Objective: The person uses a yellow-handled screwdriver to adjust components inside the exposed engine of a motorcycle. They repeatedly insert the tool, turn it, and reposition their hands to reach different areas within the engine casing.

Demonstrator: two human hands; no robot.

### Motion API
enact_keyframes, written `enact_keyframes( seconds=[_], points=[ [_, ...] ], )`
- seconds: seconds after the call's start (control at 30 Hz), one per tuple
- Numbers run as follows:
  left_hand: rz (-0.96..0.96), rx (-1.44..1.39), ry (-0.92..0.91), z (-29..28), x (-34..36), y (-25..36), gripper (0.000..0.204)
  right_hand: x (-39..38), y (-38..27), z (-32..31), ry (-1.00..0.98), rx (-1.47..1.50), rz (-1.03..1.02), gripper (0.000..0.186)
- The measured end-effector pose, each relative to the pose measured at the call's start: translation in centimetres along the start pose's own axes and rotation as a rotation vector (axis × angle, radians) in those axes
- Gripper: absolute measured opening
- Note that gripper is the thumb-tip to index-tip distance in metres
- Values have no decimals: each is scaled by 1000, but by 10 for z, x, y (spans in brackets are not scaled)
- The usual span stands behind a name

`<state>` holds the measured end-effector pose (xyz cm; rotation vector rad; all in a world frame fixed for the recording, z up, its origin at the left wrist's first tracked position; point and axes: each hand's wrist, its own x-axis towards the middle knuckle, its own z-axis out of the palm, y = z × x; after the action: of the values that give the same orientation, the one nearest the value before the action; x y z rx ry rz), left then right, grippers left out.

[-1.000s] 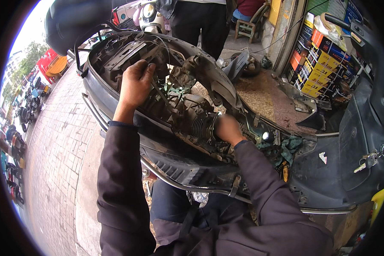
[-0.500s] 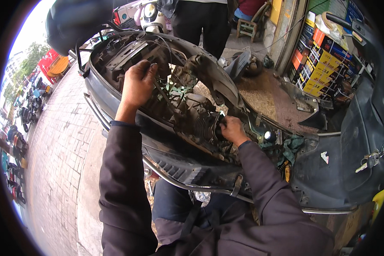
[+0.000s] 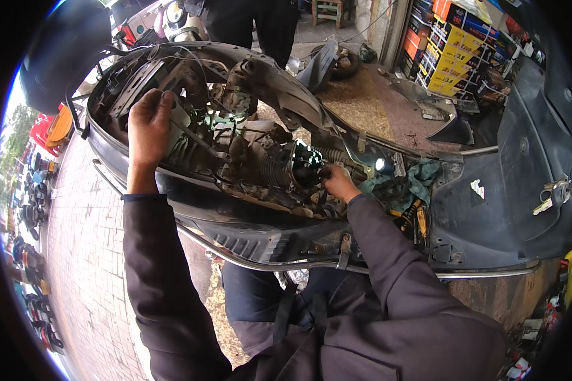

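Observation:
A scooter body [image 3: 235,222] lies across the view with its engine bay exposed. My left hand [image 3: 149,127] is closed on the upper end of a long metal bar [image 3: 200,141], which slants down to the right into the bay. My right hand [image 3: 338,181] has its fingers closed at the right side of a ribbed engine cylinder [image 3: 273,166], at the rim of its dark, shiny open end [image 3: 308,166]; what the fingers hold is too small and dark to name. A small bright lamp [image 3: 380,164] shines beside a green rag [image 3: 413,184] and yellow-handled tools [image 3: 421,219].
A person in dark trousers [image 3: 267,25] stands behind the scooter. Stacked boxes [image 3: 445,57] fill the doorway's right side. Loose panels [image 3: 318,66] lie on the shop floor. Keys [image 3: 546,197] hang at the front panel. Parked scooters [image 3: 35,216] line the pavement at the left.
The view has shifted, so the scooter and person appear higher and further left. My right hand has drawn slightly aside, showing more of the cylinder's open end. My left hand stays on the bar.

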<state>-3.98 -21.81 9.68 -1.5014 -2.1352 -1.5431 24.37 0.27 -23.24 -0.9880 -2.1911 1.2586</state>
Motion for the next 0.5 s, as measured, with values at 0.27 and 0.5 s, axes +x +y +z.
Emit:
enact_keyframes(
  seconds=[0.27, 0.5],
  points=[
    [-8, -7, 4, 2, 0, 0, 26, 7, 40, 21, -51, 147, -36, 29],
    [-2, 90, 5, 0, 1, -3, 23, 5, 43, 40, 164, -77, -167, 34]
  ],
)
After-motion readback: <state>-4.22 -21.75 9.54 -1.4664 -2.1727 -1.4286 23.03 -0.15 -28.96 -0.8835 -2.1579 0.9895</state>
